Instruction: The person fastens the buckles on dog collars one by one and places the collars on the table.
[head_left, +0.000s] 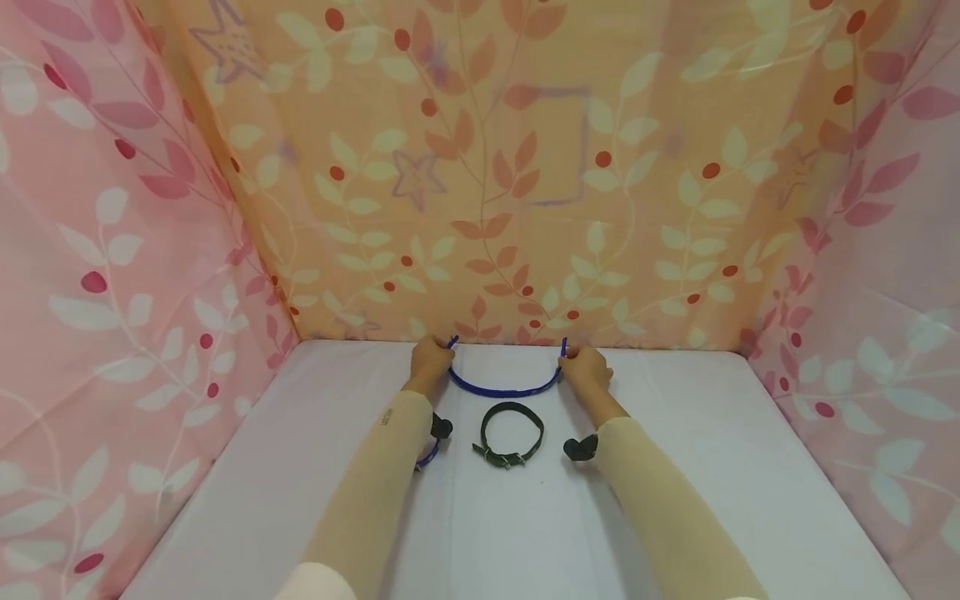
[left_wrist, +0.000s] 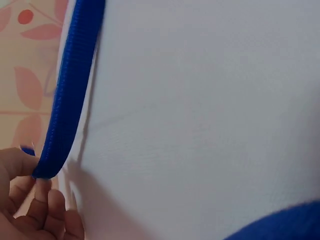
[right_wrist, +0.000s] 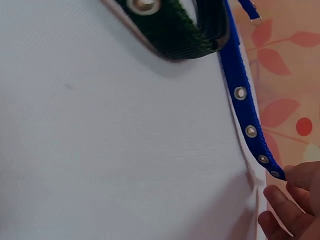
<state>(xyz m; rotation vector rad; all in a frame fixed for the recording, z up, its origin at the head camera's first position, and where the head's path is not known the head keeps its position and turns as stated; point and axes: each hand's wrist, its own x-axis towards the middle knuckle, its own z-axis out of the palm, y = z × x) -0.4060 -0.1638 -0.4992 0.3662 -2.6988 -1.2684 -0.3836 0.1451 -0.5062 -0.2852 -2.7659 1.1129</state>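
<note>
A blue webbing strap [head_left: 504, 387] with metal eyelets sags in a curve between my two hands near the back of the white table [head_left: 675, 467]. My left hand [head_left: 431, 359] pinches one end of the blue strap [left_wrist: 67, 100]. My right hand [head_left: 586, 367] pinches the eyelet end of the blue strap [right_wrist: 243, 107]. A dark green collar [head_left: 511, 433], buckled into a ring, lies flat on the table just in front of the strap, between my forearms. An edge of the green collar [right_wrist: 175, 30] shows in the right wrist view.
Floral fabric walls [head_left: 495, 167] close in the table at the back and on both sides. Black wrist camera mounts [head_left: 582, 448] sit under each forearm. White cloth [left_wrist: 210, 110] covers the tabletop.
</note>
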